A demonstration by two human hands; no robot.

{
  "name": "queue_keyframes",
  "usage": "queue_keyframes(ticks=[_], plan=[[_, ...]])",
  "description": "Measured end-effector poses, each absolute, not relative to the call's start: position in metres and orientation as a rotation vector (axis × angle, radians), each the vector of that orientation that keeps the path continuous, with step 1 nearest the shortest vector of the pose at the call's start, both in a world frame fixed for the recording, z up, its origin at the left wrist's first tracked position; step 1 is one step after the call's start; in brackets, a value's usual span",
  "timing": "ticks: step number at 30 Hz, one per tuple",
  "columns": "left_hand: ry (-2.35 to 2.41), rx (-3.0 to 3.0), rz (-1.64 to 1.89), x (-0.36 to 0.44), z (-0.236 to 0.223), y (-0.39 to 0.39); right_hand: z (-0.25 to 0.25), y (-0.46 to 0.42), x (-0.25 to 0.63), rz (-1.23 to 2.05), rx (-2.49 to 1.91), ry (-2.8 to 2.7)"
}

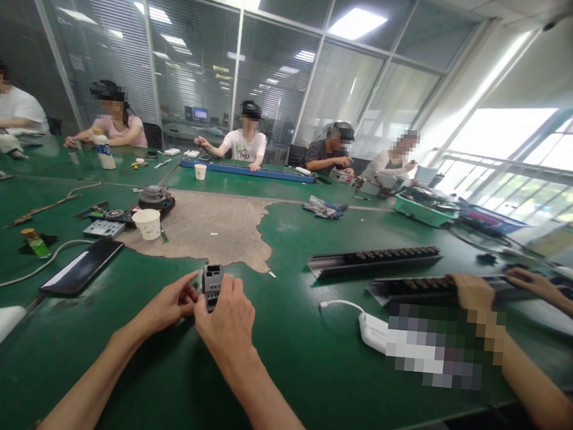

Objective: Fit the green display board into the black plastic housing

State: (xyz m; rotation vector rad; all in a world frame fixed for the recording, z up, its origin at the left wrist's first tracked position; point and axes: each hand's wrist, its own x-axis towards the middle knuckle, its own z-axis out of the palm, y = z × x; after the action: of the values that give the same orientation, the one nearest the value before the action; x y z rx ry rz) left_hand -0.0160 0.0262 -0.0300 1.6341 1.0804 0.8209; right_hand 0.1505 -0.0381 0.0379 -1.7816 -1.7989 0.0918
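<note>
A small grey box-like module (212, 281) with dark slots in its faces stands upright between my two hands, just above or on the green table; I cannot tell which. My right hand (230, 317) wraps around its right side, fingers behind and thumb at the front. From the left, my left hand (172, 302) has its fingers curled against the module's edge. The lower part of the module is hidden by the right hand.
Left lie a phone (83, 266), a paper cup (146, 223), a green bottle (36, 243) and circuit boards. To the right are a white power adapter (372, 332) and dark metal rails (373, 259), one under a co-worker's hand (473, 293). Several people sit across the table.
</note>
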Motion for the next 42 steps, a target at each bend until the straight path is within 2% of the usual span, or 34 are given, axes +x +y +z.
queue_keyframes(ticks=[6, 17, 24, 34, 42], plan=[[1.094, 1.668, 0.834, -0.017, -0.033, 0.028, 0.028, -0.034, 0.141, 0.079, -1.859, -1.799], [1.024, 1.621, 0.758, -0.023, -0.037, 0.031, 0.002, -0.055, 0.164, 0.295, -1.917, -1.783], [1.001, 1.607, 0.774, -0.024, -0.041, 0.033, -0.014, -0.053, 0.156, 0.251, -1.829, -1.747], [1.0, 1.61, 0.776, -0.021, -0.031, 0.027, 0.012, -0.055, 0.167, 0.236, -1.606, -1.664], [1.044, 1.629, 0.745, -0.023, -0.039, 0.032, 0.002, -0.053, 0.207, 0.213, -1.822, -1.614]])
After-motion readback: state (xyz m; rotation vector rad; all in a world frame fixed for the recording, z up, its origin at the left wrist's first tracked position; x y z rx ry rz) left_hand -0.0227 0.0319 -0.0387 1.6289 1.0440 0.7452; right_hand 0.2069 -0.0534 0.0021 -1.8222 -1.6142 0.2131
